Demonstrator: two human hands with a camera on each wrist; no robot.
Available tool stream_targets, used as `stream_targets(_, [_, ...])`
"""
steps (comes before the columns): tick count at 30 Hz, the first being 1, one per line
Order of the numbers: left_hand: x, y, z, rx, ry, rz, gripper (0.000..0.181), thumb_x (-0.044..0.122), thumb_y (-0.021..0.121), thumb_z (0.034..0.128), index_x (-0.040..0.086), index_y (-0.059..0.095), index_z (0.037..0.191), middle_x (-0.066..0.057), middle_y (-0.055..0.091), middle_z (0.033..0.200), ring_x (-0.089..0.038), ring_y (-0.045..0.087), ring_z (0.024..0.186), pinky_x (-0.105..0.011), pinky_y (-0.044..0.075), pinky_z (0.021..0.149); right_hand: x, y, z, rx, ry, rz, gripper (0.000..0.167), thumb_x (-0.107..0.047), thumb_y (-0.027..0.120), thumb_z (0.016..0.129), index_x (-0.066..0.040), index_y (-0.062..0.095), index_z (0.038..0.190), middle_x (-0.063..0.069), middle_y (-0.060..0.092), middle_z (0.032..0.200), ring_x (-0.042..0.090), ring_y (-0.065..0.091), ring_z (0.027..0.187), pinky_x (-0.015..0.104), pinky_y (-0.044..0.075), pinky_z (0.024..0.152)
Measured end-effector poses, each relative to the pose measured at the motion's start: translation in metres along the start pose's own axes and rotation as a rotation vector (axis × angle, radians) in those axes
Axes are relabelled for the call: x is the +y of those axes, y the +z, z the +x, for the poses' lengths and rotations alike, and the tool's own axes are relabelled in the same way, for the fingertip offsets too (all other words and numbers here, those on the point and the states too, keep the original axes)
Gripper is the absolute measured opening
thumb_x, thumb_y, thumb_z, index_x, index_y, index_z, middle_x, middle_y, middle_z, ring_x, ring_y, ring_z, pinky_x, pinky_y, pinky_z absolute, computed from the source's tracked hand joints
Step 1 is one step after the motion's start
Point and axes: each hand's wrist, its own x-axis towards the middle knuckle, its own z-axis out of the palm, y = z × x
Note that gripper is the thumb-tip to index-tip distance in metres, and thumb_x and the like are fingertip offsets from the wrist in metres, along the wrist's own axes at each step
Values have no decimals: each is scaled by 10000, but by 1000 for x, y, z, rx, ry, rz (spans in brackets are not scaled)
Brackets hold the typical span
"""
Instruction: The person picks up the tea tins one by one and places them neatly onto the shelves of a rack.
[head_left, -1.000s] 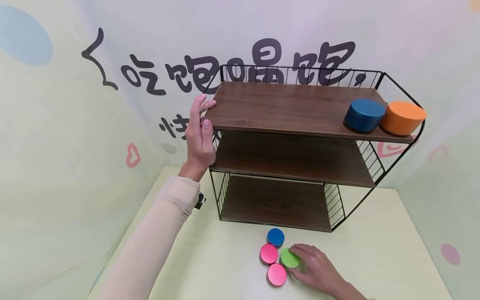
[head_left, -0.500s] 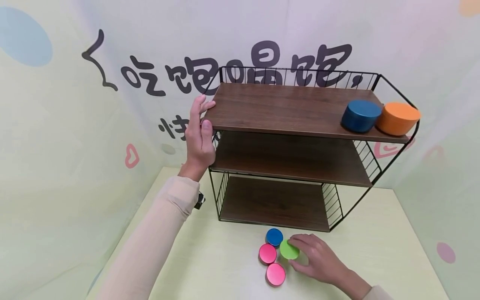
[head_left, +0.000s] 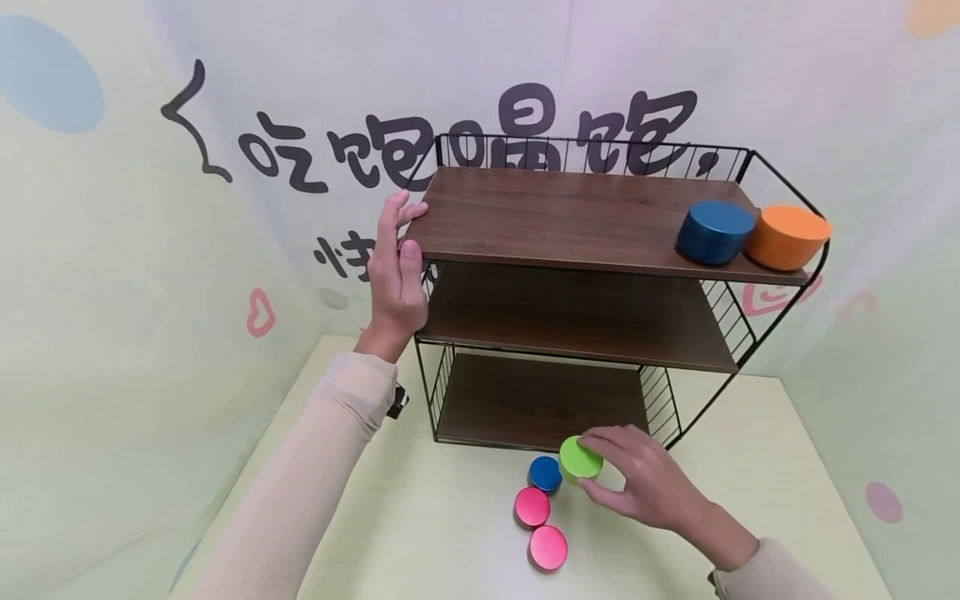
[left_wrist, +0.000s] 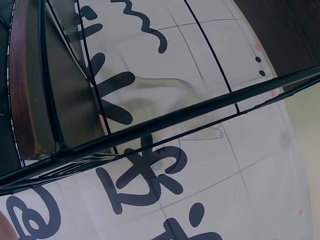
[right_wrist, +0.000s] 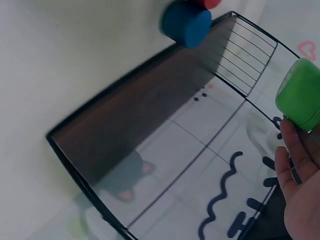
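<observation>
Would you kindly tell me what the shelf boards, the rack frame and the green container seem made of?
Shelf boards: seemingly wood or laminate, with brown grain.
Rack frame: probably black coated metal, given its thin wires.
Green container: smooth satin sheen suggests painted metal, but plastic is possible.

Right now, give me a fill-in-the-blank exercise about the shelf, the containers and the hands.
The container in the right hand is ____.
Atop the shelf, the neighbour of the orange container is ____.
The pink containers on the table number ____.
Of the shelf's two ends, the left hand is at the ____ one.
Missing words: green; blue; two; left.
</observation>
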Motion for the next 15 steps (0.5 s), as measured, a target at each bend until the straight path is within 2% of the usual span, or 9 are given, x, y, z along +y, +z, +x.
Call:
stream_targets(3, [10,-1,4,0,5,-5,455,-26,330,891,-159,437,1313,-317,623,1140,-429,576,1130,-411,378,1040,1,-8,14,40,-58,-1,455,-427,746,851,-56,722,1113,64,719,1082,202,663,901,352,554,714])
stream_targets(7, [22,-2,7,0,2,-16,449,-37,339,886,-161,441,1306,-330,617,1127,-428,574,1128,-401,377,1044,2,-24,34,59,-82,6,469,-447,672,909,-40,710,1140,86,711,1107,225,657,921,385,555,729])
stream_targets(11, [25,-2,9,-5,1,-18,447,-31,348,889,-155,443,1308,-332,615,1126,-425,575,1130,-399,380,1041,3,-42,51,51,-83,1,521,-508,560,957,-47,709,1149,86,705,1123,242,654,967,428,559,758])
stream_targets(15, [26,-3,9,-10,4,-12,450,-61,341,874,-171,436,1300,-338,613,1127,-436,572,1126,-404,381,1036,3,-55,63,48,-114,-7,522,-506,564,956,-43,710,1148,88,708,1114,250,656,973,441,559,759])
